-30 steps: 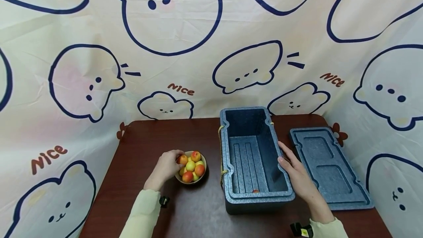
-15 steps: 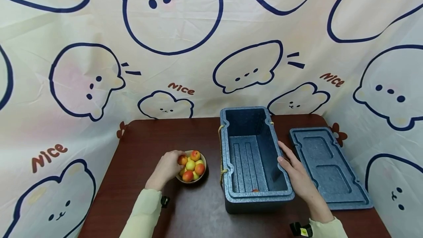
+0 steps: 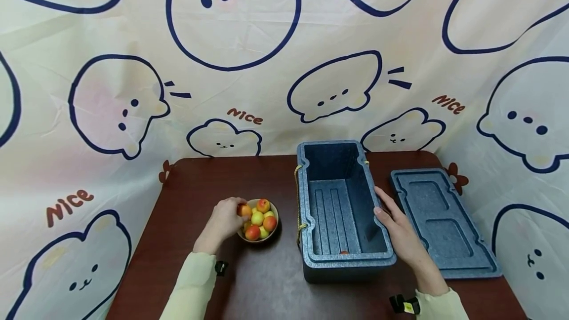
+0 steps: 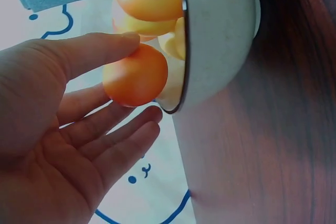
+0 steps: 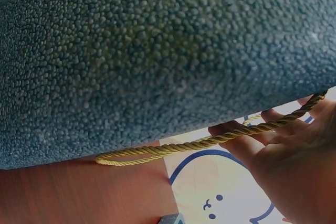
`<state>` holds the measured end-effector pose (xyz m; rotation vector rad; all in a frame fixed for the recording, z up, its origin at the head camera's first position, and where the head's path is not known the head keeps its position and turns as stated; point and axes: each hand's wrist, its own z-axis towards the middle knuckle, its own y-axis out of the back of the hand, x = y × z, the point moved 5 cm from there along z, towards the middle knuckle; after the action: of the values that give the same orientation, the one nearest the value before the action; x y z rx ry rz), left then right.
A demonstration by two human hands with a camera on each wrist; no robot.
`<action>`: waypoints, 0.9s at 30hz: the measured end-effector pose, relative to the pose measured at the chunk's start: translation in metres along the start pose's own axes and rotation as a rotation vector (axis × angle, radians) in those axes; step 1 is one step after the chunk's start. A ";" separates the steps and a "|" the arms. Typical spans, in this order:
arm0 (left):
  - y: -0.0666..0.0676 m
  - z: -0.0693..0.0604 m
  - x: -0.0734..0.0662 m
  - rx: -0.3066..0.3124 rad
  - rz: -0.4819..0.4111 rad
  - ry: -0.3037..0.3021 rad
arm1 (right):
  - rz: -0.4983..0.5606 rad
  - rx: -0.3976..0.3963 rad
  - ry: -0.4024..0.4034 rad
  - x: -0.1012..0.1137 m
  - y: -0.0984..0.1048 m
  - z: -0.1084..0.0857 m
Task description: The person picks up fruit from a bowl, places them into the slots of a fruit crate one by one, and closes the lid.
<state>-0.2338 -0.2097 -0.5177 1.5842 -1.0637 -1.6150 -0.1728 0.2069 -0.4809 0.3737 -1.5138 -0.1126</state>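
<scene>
My left hand (image 3: 225,219) is at the left rim of a small round bowl (image 4: 218,40). It pinches an orange-red, apricot-like fruit (image 4: 137,75) between thumb and fingers, at the bowl's edge. More yellow and red-orange fruits (image 3: 257,219) fill the bowl. On the right rim of a deep blue-grey foam box (image 3: 351,260) rests my right hand (image 3: 402,235), its fingers extended. From the right wrist view, those fingers lie against the box's outer wall, behind a gold rope (image 5: 210,141). A bit of a red-orange item (image 3: 344,252) shows inside the box, mostly hidden by the front wall.
The box's lid (image 3: 444,223) lies flat on the brown table (image 3: 266,285), right of the box. Another gold rope (image 3: 299,206) hangs along the box's left side. A patterned cloth (image 3: 249,88) stands behind and beside the table.
The left hand has shifted slightly left, and the pinched fruit shows more clearly above the bowl's edge. The right hand stays on the box. The head view has tilted a little.
</scene>
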 end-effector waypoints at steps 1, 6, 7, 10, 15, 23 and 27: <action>0.001 0.001 -0.001 -0.004 0.000 -0.003 | 0.000 -0.001 0.001 0.000 0.000 0.000; 0.005 0.003 -0.003 -0.019 -0.014 -0.014 | -0.004 -0.001 0.005 0.000 0.001 0.000; 0.005 0.003 -0.003 -0.020 -0.020 -0.013 | -0.006 -0.001 0.004 0.000 0.002 0.000; 0.006 0.003 -0.002 -0.017 -0.042 -0.006 | -0.008 0.001 -0.004 0.000 0.001 -0.001; 0.010 0.000 -0.001 -0.016 -0.074 -0.001 | 0.000 0.005 -0.005 -0.002 -0.001 0.002; 0.011 0.000 0.001 -0.004 -0.065 0.004 | 0.038 0.003 -0.001 -0.005 -0.003 0.005; 0.008 0.005 -0.003 0.005 -0.062 -0.012 | 0.035 -0.019 -0.009 -0.007 0.001 0.002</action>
<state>-0.2392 -0.2101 -0.5092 1.6273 -1.0355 -1.6656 -0.1757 0.2095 -0.4869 0.3312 -1.5268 -0.1012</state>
